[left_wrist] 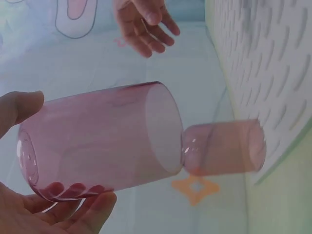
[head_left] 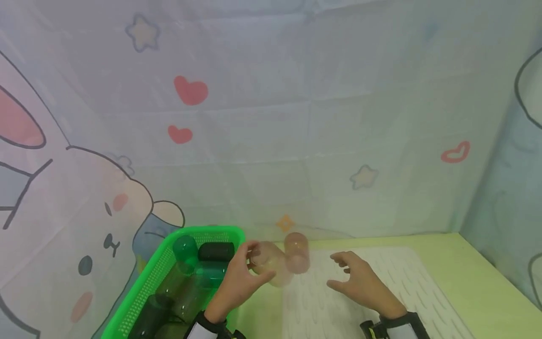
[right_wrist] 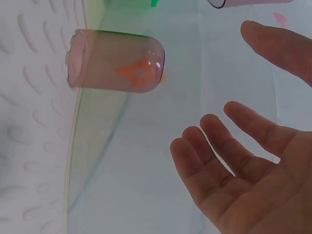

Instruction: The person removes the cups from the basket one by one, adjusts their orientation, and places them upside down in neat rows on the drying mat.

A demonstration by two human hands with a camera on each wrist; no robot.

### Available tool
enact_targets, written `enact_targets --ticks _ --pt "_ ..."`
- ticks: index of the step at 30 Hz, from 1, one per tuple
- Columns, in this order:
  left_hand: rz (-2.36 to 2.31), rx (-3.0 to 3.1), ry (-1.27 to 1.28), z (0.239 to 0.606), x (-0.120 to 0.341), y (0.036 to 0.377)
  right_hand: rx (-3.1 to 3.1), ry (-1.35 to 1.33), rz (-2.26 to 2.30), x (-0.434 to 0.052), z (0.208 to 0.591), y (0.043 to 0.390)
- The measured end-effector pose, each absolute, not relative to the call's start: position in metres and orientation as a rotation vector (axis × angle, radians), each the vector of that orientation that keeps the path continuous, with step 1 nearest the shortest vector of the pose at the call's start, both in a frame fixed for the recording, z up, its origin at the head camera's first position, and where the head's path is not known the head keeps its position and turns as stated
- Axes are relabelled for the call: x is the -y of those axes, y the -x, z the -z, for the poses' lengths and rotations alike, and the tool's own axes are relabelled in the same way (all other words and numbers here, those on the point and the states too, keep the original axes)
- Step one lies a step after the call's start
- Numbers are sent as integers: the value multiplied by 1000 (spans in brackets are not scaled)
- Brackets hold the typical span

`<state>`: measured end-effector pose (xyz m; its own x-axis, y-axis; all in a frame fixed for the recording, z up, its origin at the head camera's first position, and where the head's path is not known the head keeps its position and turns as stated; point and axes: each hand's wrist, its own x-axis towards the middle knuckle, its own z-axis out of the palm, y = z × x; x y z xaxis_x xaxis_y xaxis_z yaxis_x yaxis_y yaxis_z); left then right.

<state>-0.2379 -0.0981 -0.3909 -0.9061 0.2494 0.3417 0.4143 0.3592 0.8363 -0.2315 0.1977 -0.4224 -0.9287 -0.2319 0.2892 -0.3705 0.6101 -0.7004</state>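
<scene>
- Left hand [head_left: 237, 282] grips 1 pink cup [left_wrist: 100, 141] in curled fingers, beside the green basket [head_left: 139, 294].
- Right hand [head_left: 357, 282] hovers with fingers spread, holding nothing.
- Second pink cup [head_left: 297, 252] stands upside down on the white mat [head_left: 381, 282] — advisably set the held cup down mouth-first beside it, clear of contact.

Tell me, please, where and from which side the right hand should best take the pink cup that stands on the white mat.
Probably around the middle of its side wall, coming from the right. The standing pink cup is upside down on the white mat, so there is no open rim to hook. The right hand is open just right of it, while the left hand holds another pink cup on its left.
</scene>
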Motion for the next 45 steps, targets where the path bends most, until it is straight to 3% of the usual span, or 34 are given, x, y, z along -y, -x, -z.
enact_targets --ticks 7,17,29,45 --pt "1932 2277 564 408 75 240 2645 -583 -1225 -191 421 229" --pt "2045 2282 504 417 47 227 2577 -704 -1217 -188 417 221" --pt "2312 2169 331 438 35 229 2497 -894 -654 -181 421 225" --pt "2605 1988 232 474 19 243 2406 -1024 -390 -173 427 237"
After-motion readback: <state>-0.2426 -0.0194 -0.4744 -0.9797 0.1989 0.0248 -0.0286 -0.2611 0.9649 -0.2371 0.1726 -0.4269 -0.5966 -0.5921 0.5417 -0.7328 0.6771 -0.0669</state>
